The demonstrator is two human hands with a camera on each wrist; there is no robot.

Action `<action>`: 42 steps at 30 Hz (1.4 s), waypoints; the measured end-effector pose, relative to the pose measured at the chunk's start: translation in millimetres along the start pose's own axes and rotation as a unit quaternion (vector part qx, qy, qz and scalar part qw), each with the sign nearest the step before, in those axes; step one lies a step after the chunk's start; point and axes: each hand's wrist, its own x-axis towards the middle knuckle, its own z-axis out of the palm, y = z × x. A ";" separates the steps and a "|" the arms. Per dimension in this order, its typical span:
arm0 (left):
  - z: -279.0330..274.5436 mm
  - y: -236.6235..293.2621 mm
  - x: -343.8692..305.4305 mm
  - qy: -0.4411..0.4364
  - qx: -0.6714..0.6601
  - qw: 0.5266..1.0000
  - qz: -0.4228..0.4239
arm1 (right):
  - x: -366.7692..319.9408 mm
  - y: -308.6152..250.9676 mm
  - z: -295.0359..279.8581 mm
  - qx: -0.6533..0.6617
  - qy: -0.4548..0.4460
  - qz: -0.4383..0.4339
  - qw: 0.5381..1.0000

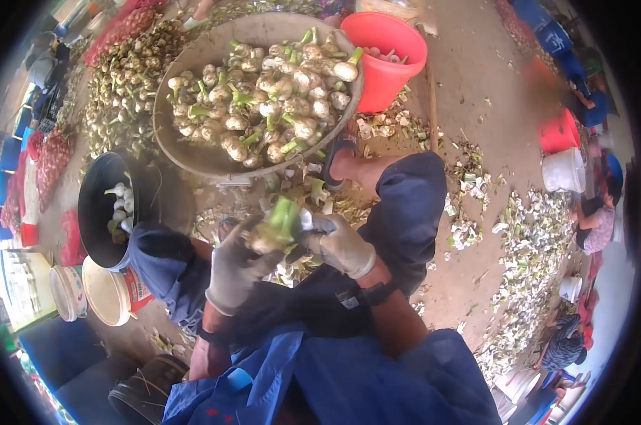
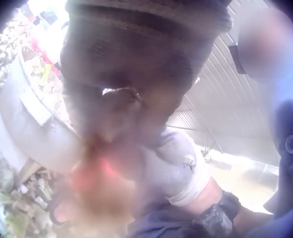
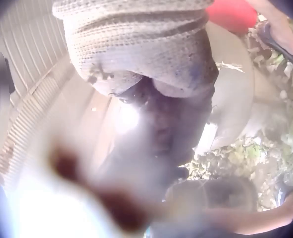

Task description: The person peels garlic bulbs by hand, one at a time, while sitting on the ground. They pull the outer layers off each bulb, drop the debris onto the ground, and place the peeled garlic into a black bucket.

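In the head view, my gloved left hand (image 1: 239, 273) grips a garlic bulb (image 1: 265, 239) whose thick green stem (image 1: 285, 216) points up and away. Close on its right, my gloved right hand (image 1: 343, 246) has its fingers curled around a small pale object (image 1: 306, 219), right beside the stem; blur hides what kind it is. Both hands are over my lap, just short of a wide round basin (image 1: 166, 142) heaped with untrimmed garlic (image 1: 264, 99). The wrist views show mostly glove: the left glove (image 2: 141, 49) is dark and backlit, the right glove (image 3: 136, 44) stained.
A black bucket (image 1: 94, 212) with white trimmed bulbs (image 1: 122, 205) stands by my left knee. Beyond the basin, a red bucket (image 1: 387, 78) holds some bulbs. Leaf scraps (image 1: 469, 184) litter the floor; a large garlic pile (image 1: 129, 85) lies at the far left. White buckets (image 1: 104, 290) stand lower left.
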 end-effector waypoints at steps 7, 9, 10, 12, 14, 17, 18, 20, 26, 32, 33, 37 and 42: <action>0.5 7.4 -1.1 0.039 0.231 0.959 0.160 | -4.1 -9.5 15.7 0.088 0.062 0.018 0.994; 0.9 8.7 -2.9 0.042 0.254 0.951 0.171 | -6.1 -18.4 21.8 0.005 0.083 0.029 0.996; 0.8 10.2 -3.1 0.046 0.276 0.942 0.183 | -5.9 -16.0 22.0 0.006 0.083 0.028 0.996; -3.3 19.4 -4.5 0.027 0.250 0.952 0.176 | -4.6 -7.0 20.3 0.010 0.099 -0.006 0.995; -7.6 12.8 -6.0 0.010 0.225 0.960 0.168 | -6.3 0.0 16.5 -0.049 0.098 -0.067 0.992; -10.1 -2.9 -14.9 -0.027 -0.303 0.943 -0.135 | -10.7 -4.1 14.3 -0.112 0.090 -0.124 0.982; -9.8 -7.9 -16.1 -0.026 -0.301 0.944 -0.134 | -11.0 -7.5 15.1 -0.119 0.082 -0.120 0.982; -9.1 -15.5 -15.6 -0.144 -0.643 0.736 -0.153 | -8.2 -7.3 27.4 -0.070 0.107 -0.169 0.977; 2.7 7.1 -1.1 -0.040 -0.610 0.769 -0.189 | -9.0 -14.1 22.3 0.101 0.070 -0.095 0.988; 2.3 -6.0 -3.8 -0.005 -0.162 0.987 -0.008 | -14.1 -8.9 13.2 0.102 0.049 -0.046 0.993; -2.1 5.2 -5.9 -0.020 -0.230 0.972 -0.047 | -14.2 -2.6 8.6 0.104 0.047 -0.045 0.993; -7.8 4.8 -2.3 -0.023 -0.327 0.939 -0.100 | -13.3 42.4 -9.1 0.064 0.029 -0.078 0.994; -25.3 -8.3 15.9 0.085 0.098 0.984 0.121 | -35.8 -1.2 15.6 0.063 0.032 -0.131 0.989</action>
